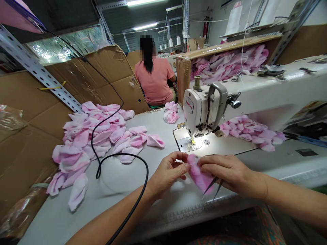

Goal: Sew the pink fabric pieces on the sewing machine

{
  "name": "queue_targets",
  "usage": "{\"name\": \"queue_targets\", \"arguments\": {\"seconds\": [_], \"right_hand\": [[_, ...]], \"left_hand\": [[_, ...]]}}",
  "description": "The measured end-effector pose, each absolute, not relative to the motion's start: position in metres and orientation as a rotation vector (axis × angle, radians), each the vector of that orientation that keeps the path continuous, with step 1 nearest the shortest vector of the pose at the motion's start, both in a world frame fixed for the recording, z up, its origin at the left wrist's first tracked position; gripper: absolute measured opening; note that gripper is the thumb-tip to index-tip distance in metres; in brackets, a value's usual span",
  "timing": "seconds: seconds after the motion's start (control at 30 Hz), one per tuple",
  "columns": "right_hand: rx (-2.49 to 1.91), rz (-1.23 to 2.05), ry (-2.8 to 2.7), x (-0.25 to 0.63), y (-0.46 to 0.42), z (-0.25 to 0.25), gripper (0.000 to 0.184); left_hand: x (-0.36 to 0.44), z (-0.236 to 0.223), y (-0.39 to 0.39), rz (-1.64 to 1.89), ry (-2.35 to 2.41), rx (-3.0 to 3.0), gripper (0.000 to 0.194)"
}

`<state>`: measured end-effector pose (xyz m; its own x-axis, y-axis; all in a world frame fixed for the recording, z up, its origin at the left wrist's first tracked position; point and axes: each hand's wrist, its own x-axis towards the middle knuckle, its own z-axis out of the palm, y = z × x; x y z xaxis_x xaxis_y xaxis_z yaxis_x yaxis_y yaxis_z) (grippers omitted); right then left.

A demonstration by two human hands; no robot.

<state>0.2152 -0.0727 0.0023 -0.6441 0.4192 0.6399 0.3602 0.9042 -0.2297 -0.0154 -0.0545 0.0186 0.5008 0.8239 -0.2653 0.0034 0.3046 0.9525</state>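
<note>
Both my hands are at the front edge of the grey sewing table (76, 190), close together. My left hand (167, 173) pinches the top of a pink fabric petal (199, 175) between thumb and fingers. My right hand (230, 173) rests on the petal's other side and holds pointed metal tweezers (212, 188), whose dark tips stick out below it. Just beyond my hands stands the white sewing machine head (198, 110), its lit needle area (192, 142) a short way from the petal. A large heap of loose pink petals (94, 132) lies to the left of my left hand.
A black cable (120, 156) loops over the table and my left forearm. More pink petals (249, 131) lie behind the machine, and a cardboard bin (230, 63) holds others. A co-worker in a salmon shirt (154, 83) sits beyond. Cardboard sheets (25, 115) line the left.
</note>
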Motion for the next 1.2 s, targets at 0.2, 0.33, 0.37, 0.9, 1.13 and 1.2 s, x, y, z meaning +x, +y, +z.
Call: {"name": "queue_targets", "arguments": {"seconds": [0.2,0.33,0.37,0.9,1.13,1.2], "right_hand": [[-0.54,-0.019,-2.357,0.209,-0.072,0.007,0.022],[-0.534,0.013,-2.376,0.207,-0.077,0.014,0.026],[-0.518,0.021,-2.389,0.207,-0.079,0.015,0.027],[-0.731,0.106,-2.728,0.187,-0.069,-0.02,0.038],[-0.792,0.272,-2.728,0.186,-0.075,-0.019,0.034],[-0.77,0.321,-2.694,0.188,-0.077,-0.014,0.033]], "left_hand": [[-0.011,0.024,-0.056,0.672,0.938,1.202,0.037],[-0.012,0.022,-0.056,0.77,0.958,1.234,0.032],[-0.013,0.021,-0.056,0.779,0.966,1.247,0.03],[-0.009,0.013,0.015,0.44,1.1,2.218,0.013],[-0.022,0.036,-0.017,0.568,0.72,2.523,0.016],[-0.032,0.034,-0.029,0.486,0.58,2.647,0.019]]}}
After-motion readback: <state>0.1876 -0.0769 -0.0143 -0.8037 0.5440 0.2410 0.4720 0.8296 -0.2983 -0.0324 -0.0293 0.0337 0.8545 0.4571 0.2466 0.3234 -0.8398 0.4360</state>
